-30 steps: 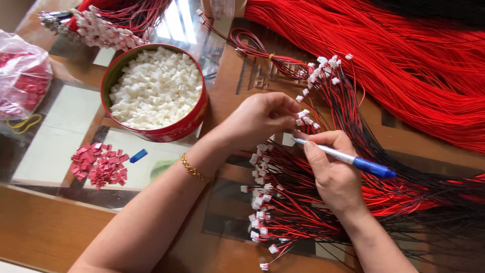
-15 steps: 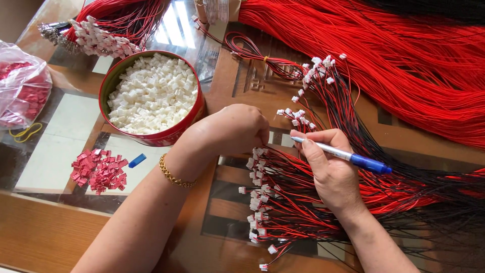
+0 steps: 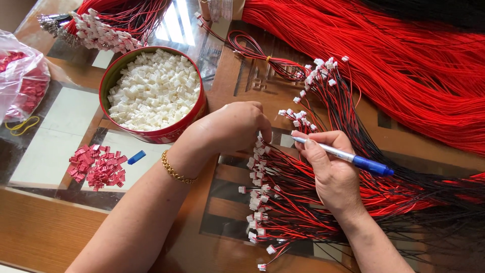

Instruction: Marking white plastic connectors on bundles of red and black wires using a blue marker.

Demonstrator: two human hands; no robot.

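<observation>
Head view: left hand curls knuckles-up over white plugs on the counter, fingers hidden, grip unclear. Right hand fingers pinch a blue pen beside them.

Wooden table, brown, with inlaid pale panels under a glass top. Daylight glare reflects off the glass at the upper edge. No walls, floor or windows in view.
</observation>
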